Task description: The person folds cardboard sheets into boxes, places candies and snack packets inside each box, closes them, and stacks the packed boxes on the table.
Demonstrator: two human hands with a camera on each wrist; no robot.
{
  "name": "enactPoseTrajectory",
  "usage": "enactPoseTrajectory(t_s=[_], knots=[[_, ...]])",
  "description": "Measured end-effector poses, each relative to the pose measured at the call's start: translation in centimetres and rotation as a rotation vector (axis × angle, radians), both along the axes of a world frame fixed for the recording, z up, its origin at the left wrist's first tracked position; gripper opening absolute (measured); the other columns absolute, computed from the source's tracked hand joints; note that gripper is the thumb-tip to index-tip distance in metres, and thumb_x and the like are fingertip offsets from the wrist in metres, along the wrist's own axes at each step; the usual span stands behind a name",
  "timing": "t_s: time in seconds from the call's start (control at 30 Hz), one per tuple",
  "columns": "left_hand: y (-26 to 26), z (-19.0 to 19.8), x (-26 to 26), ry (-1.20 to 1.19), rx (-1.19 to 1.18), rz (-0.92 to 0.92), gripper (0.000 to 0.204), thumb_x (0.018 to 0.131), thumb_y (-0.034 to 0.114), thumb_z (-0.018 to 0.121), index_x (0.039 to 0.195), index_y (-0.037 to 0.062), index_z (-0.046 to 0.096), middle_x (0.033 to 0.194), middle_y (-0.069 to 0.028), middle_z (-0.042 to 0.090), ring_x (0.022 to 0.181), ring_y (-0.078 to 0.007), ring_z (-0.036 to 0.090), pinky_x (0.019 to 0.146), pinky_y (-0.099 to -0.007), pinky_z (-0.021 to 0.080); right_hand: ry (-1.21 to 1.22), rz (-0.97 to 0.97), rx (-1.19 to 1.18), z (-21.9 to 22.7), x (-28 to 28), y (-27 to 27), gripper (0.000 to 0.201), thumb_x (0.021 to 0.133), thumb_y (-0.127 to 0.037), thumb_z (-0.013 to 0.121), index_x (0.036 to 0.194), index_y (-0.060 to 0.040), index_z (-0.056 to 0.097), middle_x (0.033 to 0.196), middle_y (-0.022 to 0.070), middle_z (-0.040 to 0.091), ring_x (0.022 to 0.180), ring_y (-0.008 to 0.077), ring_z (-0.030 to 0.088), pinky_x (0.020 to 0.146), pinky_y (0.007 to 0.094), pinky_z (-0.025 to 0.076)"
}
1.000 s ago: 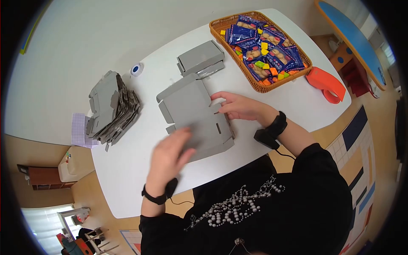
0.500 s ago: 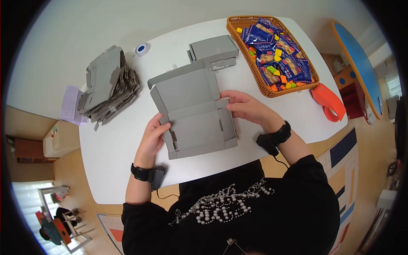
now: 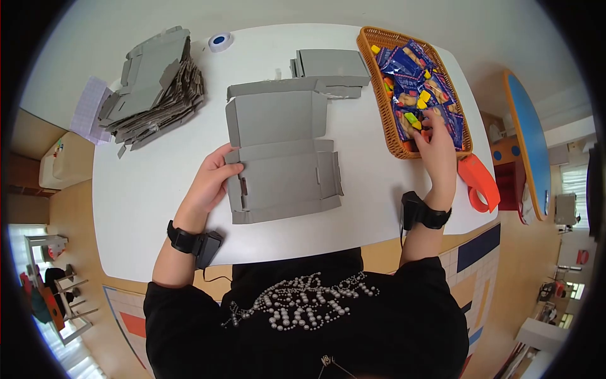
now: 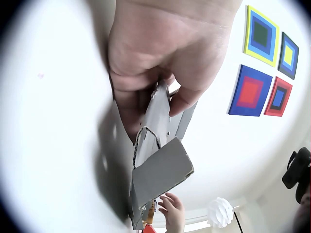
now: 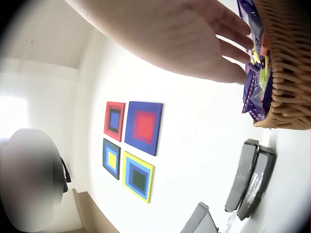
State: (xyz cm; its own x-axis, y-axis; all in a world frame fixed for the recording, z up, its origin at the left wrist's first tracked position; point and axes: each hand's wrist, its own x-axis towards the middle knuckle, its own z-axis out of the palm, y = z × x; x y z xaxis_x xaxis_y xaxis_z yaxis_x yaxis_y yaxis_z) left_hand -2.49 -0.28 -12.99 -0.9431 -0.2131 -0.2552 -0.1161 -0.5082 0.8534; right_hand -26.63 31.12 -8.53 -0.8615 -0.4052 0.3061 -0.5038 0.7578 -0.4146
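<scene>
A grey cardboard box [image 3: 281, 183], unfolded with its lid laid back, rests on the white table in the head view. My left hand [image 3: 211, 180] pinches its left side wall, thumb inside and fingers behind. In the left wrist view, a grey flap [image 4: 163, 170] juts out below that hand. My right hand [image 3: 437, 155] reaches over the near end of a wicker basket [image 3: 379, 88]. Its fingers are extended and slightly bent among blue snack packets [image 3: 403, 66] and small colored wrapped pieces [image 3: 424, 96], with nothing visibly held. The right wrist view shows its fingertips beside the packets.
A stack of flattened grey boxes [image 3: 151, 82] stands at the back left beside purple checked paper [image 3: 91, 114]. Closed grey boxes [image 3: 331, 66] sit behind the unfolded one. A tape roll [image 3: 220, 42] lies at the back, and a red tape dispenser [image 3: 478, 183] is near the right edge.
My right hand has left the box's right side and moved right into the basket. My left hand came to the box's left wall and keeps its hold there. The head view has shifted.
</scene>
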Motion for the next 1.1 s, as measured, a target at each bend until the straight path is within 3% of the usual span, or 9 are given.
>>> enactPoseTrajectory(t_s=[0.23, 0.33, 0.4, 0.57, 0.63, 0.9, 1.0, 1.07, 1.1], knots=[[0.2, 0.5, 0.1, 0.006, 0.014, -0.021, 0.038, 0.082, -0.004, 0.048, 0.119, -0.0043, 0.046, 0.102, -0.0092, 0.061, 0.085, -0.0102, 0.061, 0.075, -0.0229, 0.05, -0.001, 0.077, 0.093, -0.3, -0.5, 0.6, 0.044, 0.076, 0.008, 0.05, 0.118, -0.0041, 0.048, 0.096, 0.0153, 0.058, 0.084, 0.0267, 0.057, 0.077, 0.0325, 0.044], [0.2, 0.5, 0.0, -0.003, 0.009, -0.01, 0.038, 0.082, -0.004, 0.048, 0.12, -0.0042, 0.045, 0.102, -0.0092, 0.061, 0.085, -0.0101, 0.061, 0.076, -0.023, 0.05, 0.001, -0.03, -0.072, 0.5, -0.4, -0.3, 0.039, 0.077, 0.01, 0.046, 0.113, -0.0035, 0.051, 0.095, 0.0147, 0.059, 0.086, 0.0265, 0.058, 0.078, 0.0322, 0.044], [0.1, 0.2, 0.1, -0.012, 0.003, 0.004, 0.039, 0.082, -0.003, 0.048, 0.12, -0.0041, 0.045, 0.102, -0.009, 0.06, 0.085, -0.0101, 0.06, 0.077, -0.0228, 0.049, 0.213, -0.062, -0.268, 0.6, -0.3, -0.9, 0.032, 0.078, 0.007, 0.047, 0.108, -0.0015, 0.053, 0.096, 0.0181, 0.059, 0.092, 0.0321, 0.056, 0.083, 0.0357, 0.043], [0.0, 0.1, 0.2, 0.001, 0.011, -0.015, 0.039, 0.082, -0.003, 0.048, 0.121, -0.0038, 0.045, 0.103, -0.0088, 0.06, 0.084, -0.01, 0.06, 0.075, -0.0226, 0.049, 0.103, 0.087, -0.081, -0.9, -0.9, -1.5, 0.025, 0.08, 0.001, 0.047, 0.103, -0.0004, 0.056, 0.101, 0.0184, 0.058, 0.096, 0.0336, 0.055, 0.084, 0.0372, 0.042], [0.2, 0.0, 0.4, -0.005, 0.027, -0.019, 0.04, 0.082, -0.002, 0.049, 0.121, -0.0036, 0.044, 0.104, -0.0086, 0.06, 0.085, -0.0101, 0.06, 0.075, -0.0226, 0.049, 0.151, 0.156, 0.0, -1.6, -1.3, -1.3, 0.028, 0.081, 0.001, 0.05, 0.108, -0.0014, 0.055, 0.101, 0.0158, 0.059, 0.092, 0.0264, 0.056, 0.082, 0.0319, 0.043], [-0.1, 0.1, 0.5, -0.037, 0.013, -0.018, 0.034, 0.083, -0.001, 0.05, 0.116, -0.0016, 0.047, 0.101, -0.0067, 0.059, 0.086, -0.0097, 0.059, 0.076, -0.0231, 0.049, 0.063, 0.158, 0.05, -1.9, -1.7, -1.3, 0.032, 0.08, 0.001, 0.053, 0.111, -0.001, 0.054, 0.101, 0.0151, 0.057, 0.081, 0.0246, 0.056, 0.075, 0.0305, 0.044], [-0.1, 0.1, 0.4, -0.013, 0.024, -0.039, 0.033, 0.083, 0.0, 0.05, 0.116, -0.0015, 0.047, 0.102, -0.0067, 0.059, 0.087, -0.0099, 0.059, 0.077, -0.0231, 0.048, 0.056, 0.076, -0.023, -1.2, -0.9, -1.6, 0.031, 0.082, 0.001, 0.053, 0.112, -0.0007, 0.053, 0.104, 0.0129, 0.057, 0.083, 0.0203, 0.057, 0.075, 0.0279, 0.045], [0.0, 0.1, 0.4, -0.005, 0.028, -0.029, 0.033, 0.084, 0.0, 0.05, 0.116, -0.0015, 0.047, 0.102, -0.0067, 0.059, 0.087, -0.0099, 0.058, 0.078, -0.0232, 0.048, 0.041, 0.124, -0.399, -0.6, 0.0, -2.1, 0.029, 0.084, 0.002, 0.052, 0.113, 0.0008, 0.053, 0.107, 0.0106, 0.056, 0.089, 0.0164, 0.057, 0.078, 0.0255, 0.045], [0.0, 0.1, 0.4, -0.002, 0.03, -0.033, 0.032, 0.084, 0.0, 0.05, 0.116, -0.0016, 0.047, 0.103, -0.0066, 0.059, 0.088, -0.0099, 0.058, 0.078, -0.0232, 0.048, 0.04, 0.133, -0.397, -0.4, 0.7, -2.4, 0.029, 0.084, 0.002, 0.052, 0.113, 0.0008, 0.053, 0.107, 0.0106, 0.056, 0.089, 0.0164, 0.057, 0.078, 0.0255, 0.045]])
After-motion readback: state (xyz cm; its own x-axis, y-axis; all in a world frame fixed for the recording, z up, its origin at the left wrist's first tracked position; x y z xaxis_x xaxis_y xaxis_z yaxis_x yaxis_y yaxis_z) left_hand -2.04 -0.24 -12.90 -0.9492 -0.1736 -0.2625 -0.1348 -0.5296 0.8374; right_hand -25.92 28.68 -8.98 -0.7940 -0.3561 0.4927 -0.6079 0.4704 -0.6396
